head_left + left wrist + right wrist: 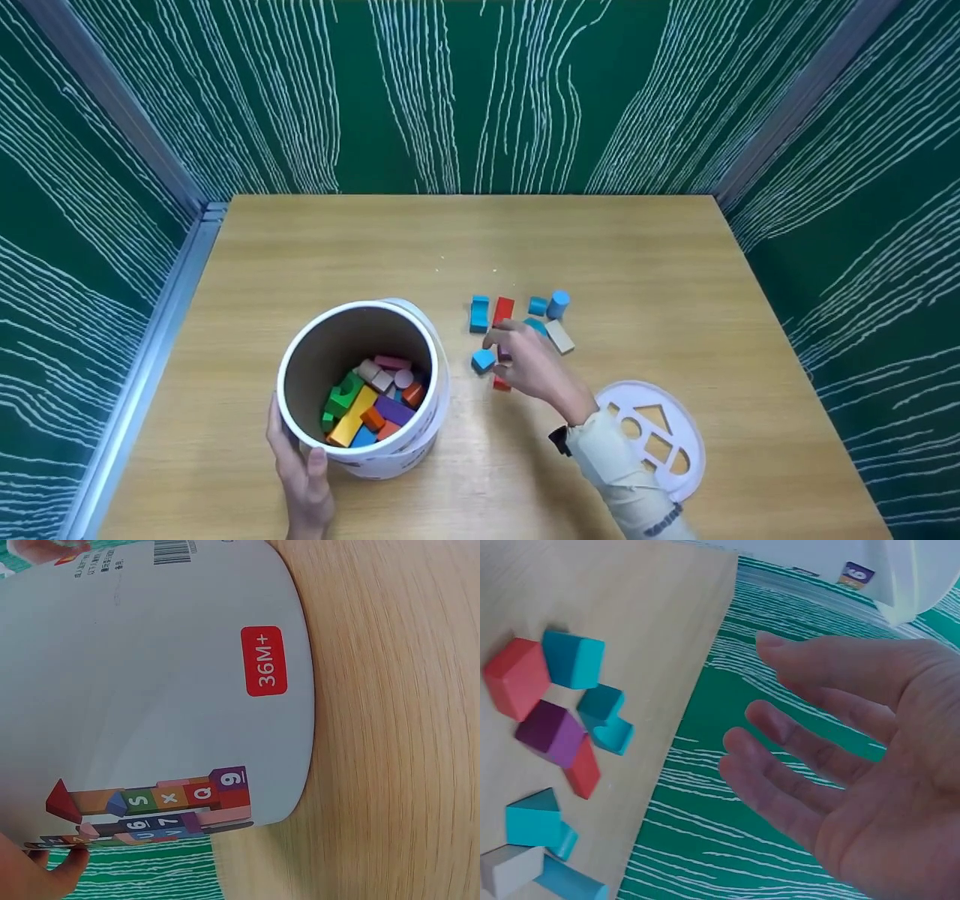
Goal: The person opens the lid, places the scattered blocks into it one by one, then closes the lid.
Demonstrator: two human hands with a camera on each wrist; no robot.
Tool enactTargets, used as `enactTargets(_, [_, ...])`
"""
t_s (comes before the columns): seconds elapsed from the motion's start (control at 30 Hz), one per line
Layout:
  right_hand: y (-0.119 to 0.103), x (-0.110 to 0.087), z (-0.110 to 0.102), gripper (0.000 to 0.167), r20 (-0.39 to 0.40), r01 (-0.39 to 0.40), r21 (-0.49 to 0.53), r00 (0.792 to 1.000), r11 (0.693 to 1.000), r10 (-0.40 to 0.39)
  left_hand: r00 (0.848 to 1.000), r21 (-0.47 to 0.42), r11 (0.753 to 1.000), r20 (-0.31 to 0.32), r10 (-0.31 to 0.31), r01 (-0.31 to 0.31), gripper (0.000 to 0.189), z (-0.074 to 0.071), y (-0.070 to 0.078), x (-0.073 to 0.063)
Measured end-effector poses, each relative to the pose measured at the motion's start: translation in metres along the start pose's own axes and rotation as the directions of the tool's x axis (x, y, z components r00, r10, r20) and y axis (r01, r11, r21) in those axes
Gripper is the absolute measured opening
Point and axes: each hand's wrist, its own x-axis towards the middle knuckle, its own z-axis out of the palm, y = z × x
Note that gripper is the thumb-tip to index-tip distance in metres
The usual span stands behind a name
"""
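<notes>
Steadying the bucket is your left hand, its thumb over the near rim and its fingers bent round the outer wall on the side facing the counter's left edge. The bucket rests on the counter, nearer that left edge than the right, its mouth showing a jumble of green, yellow, orange, purple, pink and blue blocks. Your right hand hovers with loosely bent fingers above the loose blocks; the right wrist view shows nothing in its grasp. Those blocks lie around the middle of the counter, well apart from the far edge: a teal notched block and a red block side by side, a blue cylinder on the side toward the right edge, a pale block near it, a blue angular block, and a purple block partly hidden by your fingers. Toward the right edge, partly under your sleeve, lies a white lid with shaped holes.
</notes>
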Motion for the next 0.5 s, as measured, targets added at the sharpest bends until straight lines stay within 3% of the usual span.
enactTargets(0.3, [0.015,-0.003,0.015,0.029,0.007,-0.048,0.026,0.999,0.998,0.048,1.0,-0.014,1.0,0.004,-0.014,0.014,0.066,-0.002,0.0,0.0])
enactTargets(0.5, [0.021,-0.004,0.021,0.031,0.005,-0.066,0.012,0.998,0.998,0.066,1.0,-0.038,0.999,-0.002,0.029,-0.029,0.067,0.0,-0.001,0.0])
